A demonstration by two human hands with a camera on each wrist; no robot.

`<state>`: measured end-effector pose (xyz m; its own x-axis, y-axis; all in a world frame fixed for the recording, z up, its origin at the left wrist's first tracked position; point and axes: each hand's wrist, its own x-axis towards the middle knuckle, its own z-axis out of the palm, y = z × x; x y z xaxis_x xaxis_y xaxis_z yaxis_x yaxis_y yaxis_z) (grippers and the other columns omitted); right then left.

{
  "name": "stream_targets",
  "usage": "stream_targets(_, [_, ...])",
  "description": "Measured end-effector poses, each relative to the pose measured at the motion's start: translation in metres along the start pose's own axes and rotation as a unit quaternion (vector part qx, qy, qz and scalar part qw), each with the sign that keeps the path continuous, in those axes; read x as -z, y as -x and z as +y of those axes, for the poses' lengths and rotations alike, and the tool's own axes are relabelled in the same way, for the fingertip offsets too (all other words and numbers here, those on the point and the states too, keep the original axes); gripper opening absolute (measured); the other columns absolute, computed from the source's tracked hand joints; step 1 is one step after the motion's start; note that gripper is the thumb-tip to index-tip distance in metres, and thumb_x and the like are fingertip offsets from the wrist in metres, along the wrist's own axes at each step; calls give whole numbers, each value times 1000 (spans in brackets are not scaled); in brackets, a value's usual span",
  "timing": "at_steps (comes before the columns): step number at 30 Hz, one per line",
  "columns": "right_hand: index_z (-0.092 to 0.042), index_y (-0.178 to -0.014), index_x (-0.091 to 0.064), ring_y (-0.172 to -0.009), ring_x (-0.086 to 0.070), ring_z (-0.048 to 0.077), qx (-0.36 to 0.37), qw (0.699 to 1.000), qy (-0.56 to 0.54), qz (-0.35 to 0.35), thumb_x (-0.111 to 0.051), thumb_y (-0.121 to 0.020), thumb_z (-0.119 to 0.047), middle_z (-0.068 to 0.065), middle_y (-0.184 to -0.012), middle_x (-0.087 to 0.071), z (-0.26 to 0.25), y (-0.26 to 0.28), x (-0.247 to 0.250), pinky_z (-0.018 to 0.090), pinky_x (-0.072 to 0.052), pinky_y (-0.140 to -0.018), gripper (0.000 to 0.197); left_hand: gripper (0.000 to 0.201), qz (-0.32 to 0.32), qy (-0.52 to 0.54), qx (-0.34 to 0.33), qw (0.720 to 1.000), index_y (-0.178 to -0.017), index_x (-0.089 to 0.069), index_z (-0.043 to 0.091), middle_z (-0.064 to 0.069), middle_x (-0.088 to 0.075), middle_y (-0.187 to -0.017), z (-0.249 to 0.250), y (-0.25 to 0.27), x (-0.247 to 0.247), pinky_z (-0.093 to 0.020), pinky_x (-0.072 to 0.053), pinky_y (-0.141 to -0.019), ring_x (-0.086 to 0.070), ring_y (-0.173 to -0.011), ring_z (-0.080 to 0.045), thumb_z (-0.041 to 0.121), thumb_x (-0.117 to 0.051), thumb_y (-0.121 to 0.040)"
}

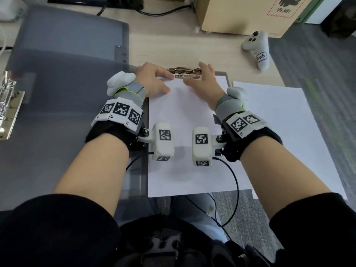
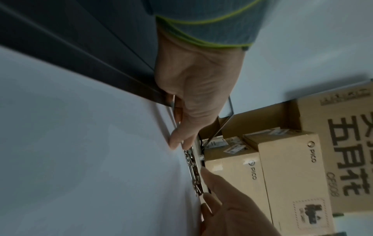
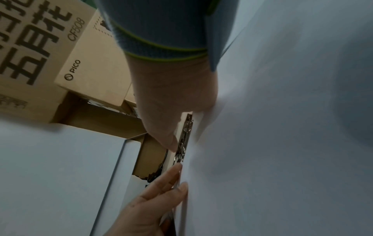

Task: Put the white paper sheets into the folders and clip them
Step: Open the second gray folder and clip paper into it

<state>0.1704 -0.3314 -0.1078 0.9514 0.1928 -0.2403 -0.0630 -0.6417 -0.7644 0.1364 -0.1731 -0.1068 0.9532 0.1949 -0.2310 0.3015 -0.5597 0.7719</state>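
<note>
A grey folder (image 1: 57,74) lies open on the desk, and a white paper sheet (image 1: 185,132) rests on its right half. A metal clip (image 1: 185,73) sits flat at the sheet's top edge. My left hand (image 1: 169,83) presses straight fingers on the sheet's top edge just left of the clip (image 2: 193,174). My right hand (image 1: 200,76) is at the clip's right end, and one straight fingertip touches the clip (image 3: 183,143). More white sheets (image 1: 279,132) lie to the right of the folder.
The metal clip of a second folder (image 1: 9,105) shows at the far left edge. A white controller (image 1: 256,51) lies at the back right beside a cardboard box (image 1: 240,14). Cables run along the desk's far edge. The desk's right edge drops to carpet.
</note>
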Motion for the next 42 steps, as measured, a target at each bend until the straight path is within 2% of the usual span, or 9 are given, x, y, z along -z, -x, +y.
stream_targets(3, [-14,-135,-49,-125,-43,20,21,998,-62,20,-61,-80,-17,9,-143,-40,10,16,9,35,-39,-106,56,38,-4,-60,18,998,-89,-65,45,-1,-52,-133,8,6,-6,-28,-40,-105,-46,-126,-19,16,-69,-65])
stream_targets(7, [-6,-107,-69,-96,-61,17,26,988,-99,117,-56,-80,-3,8,-104,-67,22,39,29,31,-50,-91,30,38,-3,-148,-1,989,-112,-66,27,-1,-52,-136,24,18,-15,-30,-38,-102,-44,-128,-26,20,-71,-75])
stream_targets(11, [-1,-95,-68,-72,-70,24,21,975,-161,152,-53,-80,1,13,-89,-71,33,68,48,25,-55,-73,21,41,-27,-164,-9,986,-120,-62,24,-3,-55,-133,48,43,-40,-28,-36,-99,-44,-128,-25,33,-66,-81])
stream_targets(17, [-9,-88,-68,-66,-71,25,45,969,-109,215,-50,-76,-4,8,-71,-70,64,103,76,43,-57,-78,22,37,-114,-140,-82,980,-120,-61,20,-1,-54,-135,81,79,-93,-22,-33,-88,-49,-127,-19,31,-63,-84])
stream_targets(21, [-9,-92,-70,-68,-71,23,21,963,-80,256,-52,-77,-7,7,-77,-72,90,122,94,41,-57,-77,23,31,-122,-170,-108,972,-113,-64,27,5,-54,-135,92,92,-124,-30,-36,-95,-50,-124,-21,35,-63,-82])
stream_targets(26, [-13,-111,-67,-109,-61,22,-56,950,9,307,-58,-82,-12,5,-113,-68,123,138,120,35,-48,-94,30,28,-58,-208,-111,970,-104,-68,24,4,-63,-120,94,94,-141,-38,-43,-97,-55,-115,-28,22,-58,-79])
stream_targets(32, [-15,-137,-42,-137,-32,28,-208,921,172,281,-62,-81,-41,6,-143,-44,160,148,142,55,-19,-113,66,16,-12,-239,-108,965,-90,-69,22,-3,-68,-107,96,95,-149,-37,-43,-88,-55,-108,-34,21,-61,-76])
stream_targets(38, [-5,-126,-43,-124,-42,32,-215,922,113,300,-73,-72,-46,14,-131,-44,171,154,150,45,-37,-96,74,21,-4,-252,-95,963,-99,-68,21,1,-65,-117,101,97,-157,-37,-32,-86,-49,-114,-33,23,-60,-80])
stream_targets(42, [-5,-118,-50,-113,-52,32,-198,922,105,315,-67,-78,-29,12,-125,-52,170,153,159,37,-42,-83,50,18,-8,-267,-94,959,-95,-68,19,2,-65,-113,104,96,-158,-37,-27,-81,-48,-112,-32,24,-56,-82])
